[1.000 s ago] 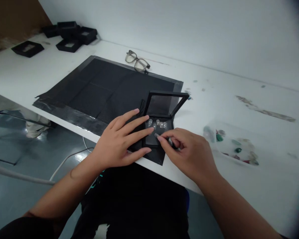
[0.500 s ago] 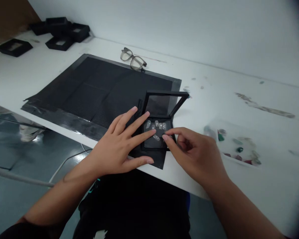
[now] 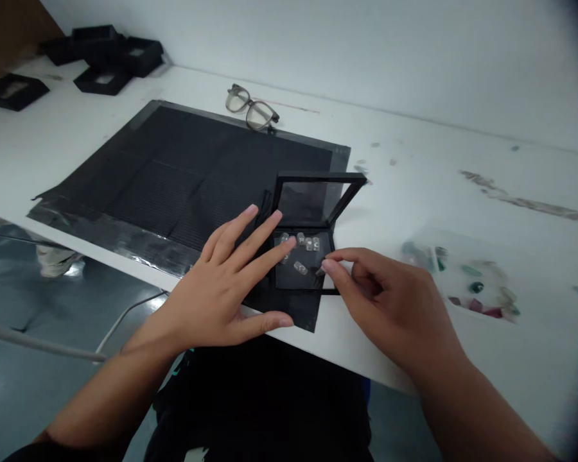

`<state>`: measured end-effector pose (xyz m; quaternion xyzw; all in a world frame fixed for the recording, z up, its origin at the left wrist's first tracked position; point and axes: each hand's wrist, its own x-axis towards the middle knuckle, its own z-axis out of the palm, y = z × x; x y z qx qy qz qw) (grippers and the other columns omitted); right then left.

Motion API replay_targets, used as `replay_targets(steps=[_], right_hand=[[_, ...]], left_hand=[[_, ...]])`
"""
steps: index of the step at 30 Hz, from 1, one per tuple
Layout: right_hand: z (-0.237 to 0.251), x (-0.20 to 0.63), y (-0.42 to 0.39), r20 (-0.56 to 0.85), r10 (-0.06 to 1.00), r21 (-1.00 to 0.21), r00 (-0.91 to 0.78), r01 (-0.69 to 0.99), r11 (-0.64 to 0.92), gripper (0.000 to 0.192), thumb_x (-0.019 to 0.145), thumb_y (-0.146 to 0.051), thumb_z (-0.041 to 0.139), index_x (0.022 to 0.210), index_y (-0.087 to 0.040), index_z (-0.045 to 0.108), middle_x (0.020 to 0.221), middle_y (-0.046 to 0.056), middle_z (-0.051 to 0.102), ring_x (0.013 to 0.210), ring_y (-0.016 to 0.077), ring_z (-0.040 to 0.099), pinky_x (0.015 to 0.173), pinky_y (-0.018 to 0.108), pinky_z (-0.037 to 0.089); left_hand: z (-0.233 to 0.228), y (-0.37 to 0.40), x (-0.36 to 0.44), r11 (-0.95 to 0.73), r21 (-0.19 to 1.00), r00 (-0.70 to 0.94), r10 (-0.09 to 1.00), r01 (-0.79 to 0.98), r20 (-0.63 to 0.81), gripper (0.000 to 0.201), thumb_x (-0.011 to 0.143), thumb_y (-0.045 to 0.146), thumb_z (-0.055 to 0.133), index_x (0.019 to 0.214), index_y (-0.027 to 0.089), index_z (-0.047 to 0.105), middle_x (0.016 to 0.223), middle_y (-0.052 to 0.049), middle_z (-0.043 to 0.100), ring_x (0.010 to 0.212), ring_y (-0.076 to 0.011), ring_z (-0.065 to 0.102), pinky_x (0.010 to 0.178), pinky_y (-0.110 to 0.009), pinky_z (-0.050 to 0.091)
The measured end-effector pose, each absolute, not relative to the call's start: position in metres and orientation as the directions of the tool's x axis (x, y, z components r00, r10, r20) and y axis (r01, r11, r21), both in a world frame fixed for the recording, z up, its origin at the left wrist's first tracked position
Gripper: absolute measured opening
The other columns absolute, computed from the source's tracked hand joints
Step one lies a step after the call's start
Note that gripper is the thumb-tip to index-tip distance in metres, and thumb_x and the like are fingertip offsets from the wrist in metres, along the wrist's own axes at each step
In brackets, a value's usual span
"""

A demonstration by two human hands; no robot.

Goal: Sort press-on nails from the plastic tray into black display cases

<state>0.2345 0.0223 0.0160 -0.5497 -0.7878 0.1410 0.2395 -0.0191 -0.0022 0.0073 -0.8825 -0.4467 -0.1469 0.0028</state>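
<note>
A shallow black display box [image 3: 296, 281] lies with its windowed lid [image 3: 318, 199] raised. Inside, several clear pieces that look like press-on nails [image 3: 300, 267] rest on the dark base, most along the back. My left hand [image 3: 226, 285] spreads its fingers over the box's left side; its middle fingers reach the box and cover part of it. At the box's right front, thumb and forefinger of my right hand [image 3: 388, 298] pinch together. A small grey sliver [image 3: 320, 272] shows at those fingertips, too small to make out well.
Under the box extends a black mat [image 3: 212, 154] taped to the white table. Glasses [image 3: 253, 108] lie behind it. Several black boxes [image 3: 103, 80] are stacked back left. To the right stands a clear tray [image 3: 479, 314] with coloured pieces. A cable [image 3: 125, 317] hangs below the table edge.
My right fingertips have moved slightly right and down from the pieces at the back, and the grey sliver shows more. My left hand stays spread. The whole view has shifted a little.
</note>
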Motion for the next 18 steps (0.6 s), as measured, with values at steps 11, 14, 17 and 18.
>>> replay_targets(steps=[11, 14, 17, 18], right_hand=[[0.019, 0.233, 0.023, 0.197, 0.933, -0.464, -0.301, 0.81, 0.359, 0.018, 0.093, -0.043, 0.065, 0.088, -0.026, 0.069, 0.056, -0.007, 0.048, 0.047, 0.0079, 0.046, 0.048, 0.024, 0.034], [0.018, 0.231, 0.024, 0.208, 0.931, -0.464, -0.301, 0.808, 0.364, 0.02, 0.093, -0.042, 0.065, 0.084, -0.025, 0.068, 0.054, -0.007, 0.047, 0.046, 0.0081, 0.046, 0.046, 0.024, 0.032], [0.019, 0.229, 0.023, 0.212, 0.928, -0.474, -0.306, 0.798, 0.372, 0.022, 0.093, -0.042, 0.066, 0.08, -0.024, 0.067, 0.051, -0.008, 0.045, 0.045, 0.0077, 0.046, 0.045, 0.024, 0.031], [0.019, 0.228, 0.023, 0.209, 0.927, -0.488, -0.312, 0.788, 0.375, 0.022, 0.093, -0.042, 0.066, 0.08, -0.024, 0.067, 0.051, -0.008, 0.045, 0.045, 0.0073, 0.045, 0.045, 0.023, 0.031]], left_hand=[[0.007, -0.004, -0.021, -0.603, 0.087, 0.552, 0.772, 0.793, 0.315, 0.064, 0.095, 0.066, 0.049, 0.146, 0.027, 0.048, 0.166, -0.002, 0.03, 0.157, -0.0342, 0.012, 0.122, -0.05, 0.021], [0.006, -0.004, -0.021, -0.598, 0.086, 0.547, 0.774, 0.797, 0.318, 0.061, 0.094, 0.066, 0.05, 0.145, 0.031, 0.049, 0.165, -0.001, 0.031, 0.157, -0.0351, 0.014, 0.121, -0.052, 0.024], [0.005, -0.005, -0.022, -0.603, 0.094, 0.543, 0.767, 0.792, 0.341, 0.055, 0.094, 0.063, 0.052, 0.141, 0.035, 0.052, 0.163, 0.001, 0.035, 0.157, -0.0327, 0.017, 0.122, -0.052, 0.026], [0.005, -0.005, -0.022, -0.606, 0.096, 0.544, 0.764, 0.79, 0.346, 0.053, 0.094, 0.062, 0.052, 0.141, 0.036, 0.053, 0.163, 0.002, 0.036, 0.157, -0.0318, 0.018, 0.122, -0.051, 0.026]])
